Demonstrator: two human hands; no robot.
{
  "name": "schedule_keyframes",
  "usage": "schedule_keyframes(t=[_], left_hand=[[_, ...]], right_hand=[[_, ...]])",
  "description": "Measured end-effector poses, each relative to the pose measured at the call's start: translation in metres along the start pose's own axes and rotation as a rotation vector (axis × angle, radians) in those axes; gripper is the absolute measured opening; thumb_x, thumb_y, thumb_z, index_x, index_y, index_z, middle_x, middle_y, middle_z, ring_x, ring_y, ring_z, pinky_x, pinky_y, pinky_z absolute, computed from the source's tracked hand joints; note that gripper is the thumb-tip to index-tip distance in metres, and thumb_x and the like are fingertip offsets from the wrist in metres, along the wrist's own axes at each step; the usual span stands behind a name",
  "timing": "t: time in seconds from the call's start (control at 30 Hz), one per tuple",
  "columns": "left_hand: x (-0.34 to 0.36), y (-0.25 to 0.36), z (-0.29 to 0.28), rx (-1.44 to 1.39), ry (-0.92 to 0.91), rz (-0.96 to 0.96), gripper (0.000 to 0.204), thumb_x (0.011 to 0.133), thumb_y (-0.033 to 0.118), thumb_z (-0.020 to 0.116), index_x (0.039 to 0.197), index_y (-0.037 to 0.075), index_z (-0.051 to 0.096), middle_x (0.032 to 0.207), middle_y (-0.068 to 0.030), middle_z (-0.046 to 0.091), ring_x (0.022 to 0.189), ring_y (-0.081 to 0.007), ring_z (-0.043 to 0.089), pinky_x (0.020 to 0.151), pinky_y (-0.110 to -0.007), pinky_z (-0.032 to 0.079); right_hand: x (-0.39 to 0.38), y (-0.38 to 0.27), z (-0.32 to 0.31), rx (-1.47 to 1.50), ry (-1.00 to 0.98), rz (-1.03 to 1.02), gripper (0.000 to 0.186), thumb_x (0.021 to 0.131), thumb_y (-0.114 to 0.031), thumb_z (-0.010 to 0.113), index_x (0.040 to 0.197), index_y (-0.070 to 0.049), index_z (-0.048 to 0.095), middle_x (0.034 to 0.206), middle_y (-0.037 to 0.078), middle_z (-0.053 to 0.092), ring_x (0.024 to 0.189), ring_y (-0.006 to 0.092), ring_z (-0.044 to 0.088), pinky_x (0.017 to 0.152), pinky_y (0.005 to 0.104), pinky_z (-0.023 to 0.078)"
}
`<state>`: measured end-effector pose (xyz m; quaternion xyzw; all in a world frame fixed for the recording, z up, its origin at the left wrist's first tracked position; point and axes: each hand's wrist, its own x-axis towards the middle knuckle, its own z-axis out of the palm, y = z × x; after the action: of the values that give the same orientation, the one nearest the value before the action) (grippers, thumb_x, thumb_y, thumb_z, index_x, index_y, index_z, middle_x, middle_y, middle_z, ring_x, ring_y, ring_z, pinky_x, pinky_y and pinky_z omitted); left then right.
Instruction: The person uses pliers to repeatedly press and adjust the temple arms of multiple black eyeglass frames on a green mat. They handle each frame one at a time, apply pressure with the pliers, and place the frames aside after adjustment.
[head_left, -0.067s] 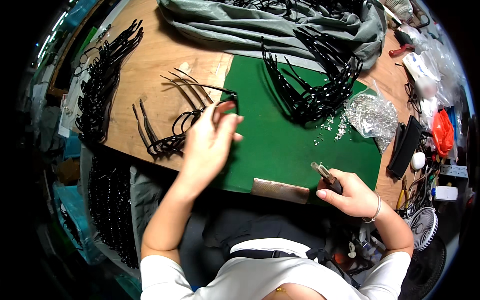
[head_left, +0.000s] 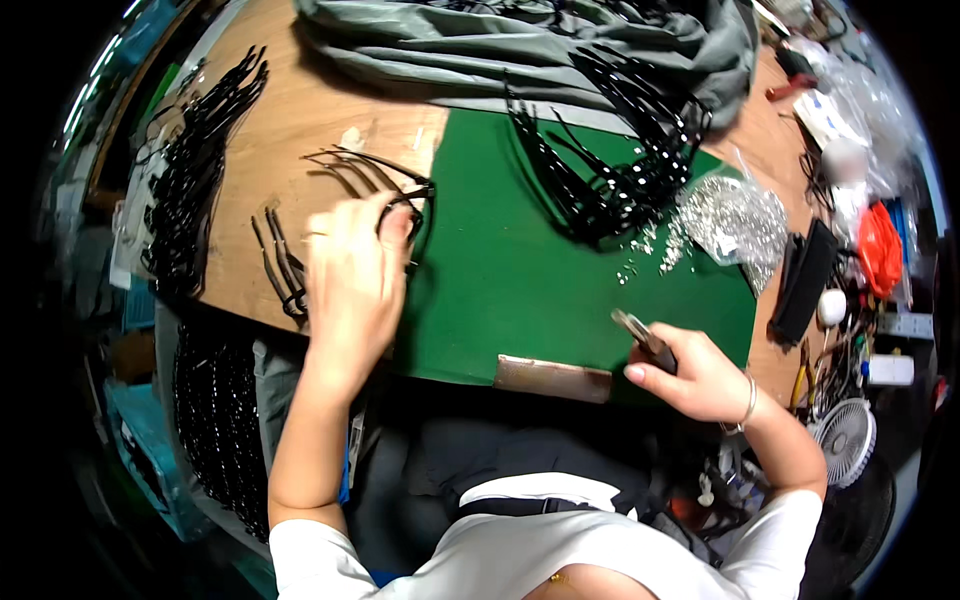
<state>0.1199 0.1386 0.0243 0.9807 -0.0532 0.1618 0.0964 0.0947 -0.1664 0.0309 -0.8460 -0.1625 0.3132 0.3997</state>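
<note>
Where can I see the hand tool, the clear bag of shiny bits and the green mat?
Hand tool point(head_left: 649, 343): head view, middle of its exposed body.
Clear bag of shiny bits point(head_left: 735, 220): head view, its bulging middle.
Green mat point(head_left: 510, 285): head view, bare middle area.

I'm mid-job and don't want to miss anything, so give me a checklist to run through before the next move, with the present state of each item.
1. Hand tool held in the right hand: ok, its tip points away from the palm.
2. Left hand at the black glasses frames by the mat's left edge: ok.
3. Left fingers closed on just one frame: cannot tell, the hand hides the contact.
4. Tool apart from the pile of black frames on the green mat: ok.
5. All silver pieces inside the clear bag: not ok, loose pieces lie beside it.
</note>
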Motion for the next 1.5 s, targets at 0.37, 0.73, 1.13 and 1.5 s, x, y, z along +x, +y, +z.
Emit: schedule_keyframes(t=[0.37, 0.73, 1.13, 1.5], left_hand=[[0.058, 0.045, 0.03, -0.258, 0.121, 0.189, 0.028, 0.077, 0.021, 0.059, 0.096, 0.002, 0.054, 0.087, -0.0132, 0.057, 0.081, -0.0277, 0.055, 0.071, -0.034, 0.044], [0.098, 0.097, 0.083, -0.755, 0.002, -0.057, 0.042, 0.087, 0.037, 0.042, 0.068, 0.002, 0.053, 0.064, -0.0144, 0.057, 0.06, -0.0295, 0.056, 0.057, -0.038, 0.042], [-0.024, 0.102, -0.03, -1.534, -0.144, -0.384, 0.065, 0.071, -0.004, 0.063, 0.12, -0.002, 0.021, 0.094, -0.0195, 0.056, 0.064, -0.0149, 0.058, 0.059, -0.022, 0.049], [-0.076, 0.116, -0.004, -1.637, -0.249, -0.306, 0.098, 0.065, -0.007, 0.064, 0.133, 0.009, -0.005, 0.101, -0.0172, 0.05, 0.068, -0.0103, 0.054, 0.065, -0.023, 0.047]], right_hand=[[0.0, 0.019, -0.002, -0.332, 0.197, -0.103, 0.027, 0.076, -0.021, 0.059, 0.092, 0.001, 0.053, 0.086, 0.015, 0.053, 0.072, 0.0314, 0.055, 0.067, 0.0371, 0.045], [-0.012, 0.018, 0.016, -0.49, 0.221, -0.127, 0.04, 0.074, -0.018, 0.06, 0.106, 0.002, 0.046, 0.104, 0.013, 0.046, 0.081, 0.0279, 0.054, 0.072, 0.0357, 0.043], [0.005, 0.036, -0.011, -0.321, 0.274, -0.092, 0.017, 0.07, -0.008, 0.058, 0.084, -0.001, 0.051, 0.077, 0.015, 0.053, 0.071, 0.0326, 0.054, 0.063, 0.0384, 0.045], [0.01, 0.039, 0.011, -0.407, 0.285, -0.101, 0.015, 0.07, -0.008, 0.058, 0.08, -0.001, 0.05, 0.073, 0.014, 0.051, 0.072, 0.0317, 0.053, 0.064, 0.0377, 0.043]])
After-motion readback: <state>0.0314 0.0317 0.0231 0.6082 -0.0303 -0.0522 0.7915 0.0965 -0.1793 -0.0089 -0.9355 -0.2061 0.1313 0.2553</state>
